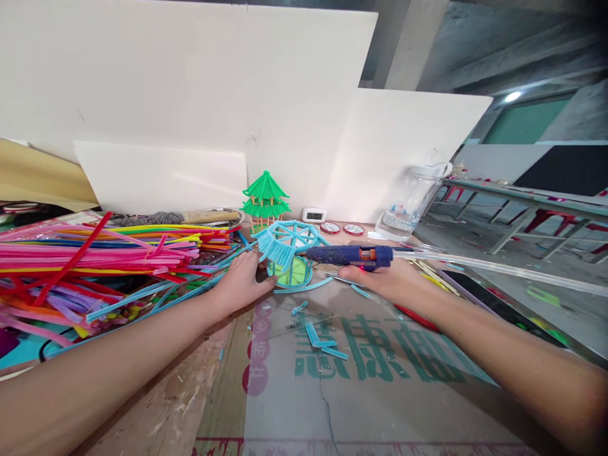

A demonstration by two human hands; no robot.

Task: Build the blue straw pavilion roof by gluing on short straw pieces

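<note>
A blue pipe-cleaner pavilion model (297,235) with a framed roof stands in front of me, its base lined in light green. My left hand (244,278) grips it at its left side, thumb near the base and the other fingers partly hidden behind the roof edge. In my right hand (375,275) is a blue hot glue gun (346,255), closed around its handle. The gun's nozzle points left and is at the right part of the roof; whether it touches I cannot tell. A long clear glue stick (494,266) trails from its back.
Bundles of coloured pipe cleaners (95,259) lie at left. Behind stand a green tree-like tiered model (266,199), a small digital clock (314,215), two round red-rimmed lids (353,228) and a water bottle (407,202). Blue pipe-cleaner offcuts (323,342) lie on the printed board (380,405).
</note>
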